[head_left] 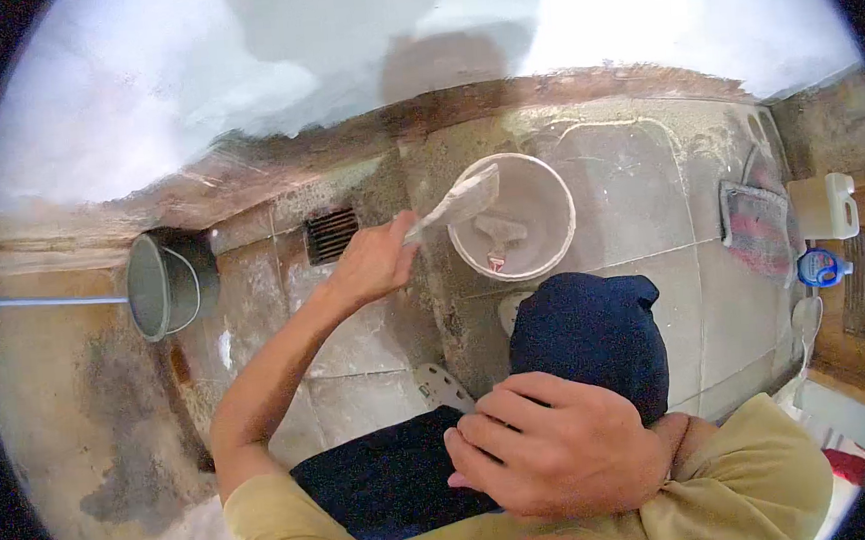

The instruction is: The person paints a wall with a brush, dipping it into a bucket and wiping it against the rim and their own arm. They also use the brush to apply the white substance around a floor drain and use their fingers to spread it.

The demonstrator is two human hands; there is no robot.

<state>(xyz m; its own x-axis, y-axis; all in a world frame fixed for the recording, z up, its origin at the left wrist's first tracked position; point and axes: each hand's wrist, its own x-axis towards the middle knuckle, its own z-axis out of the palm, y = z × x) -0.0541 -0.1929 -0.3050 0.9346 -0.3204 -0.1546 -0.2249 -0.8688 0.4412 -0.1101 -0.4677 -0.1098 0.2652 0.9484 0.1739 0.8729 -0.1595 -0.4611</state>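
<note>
My left hand [372, 261] is closed round the thin handle of a flat tool [466, 199] caked in white, its end flared like a paintbrush or putty knife. That broad end hangs over the left rim of a round white bucket [570, 192]. Inside the bucket lies a second white-smeared tool [499, 231] with a reddish part; the inner walls are coated pale. Over my dark-trousered leg rests my right hand [565, 443], loosely bent, with gaps between the fingers and nothing visible in it.
Ahead rises a white-coated wall [338, 66] with a bare brown lower strip. On the stained tiles are a floor drain [332, 236] and, leftward, a grey bucket [150, 287]. To the right lie a mat [757, 227], a white jug [831, 206] and a blue-capped bottle [822, 268].
</note>
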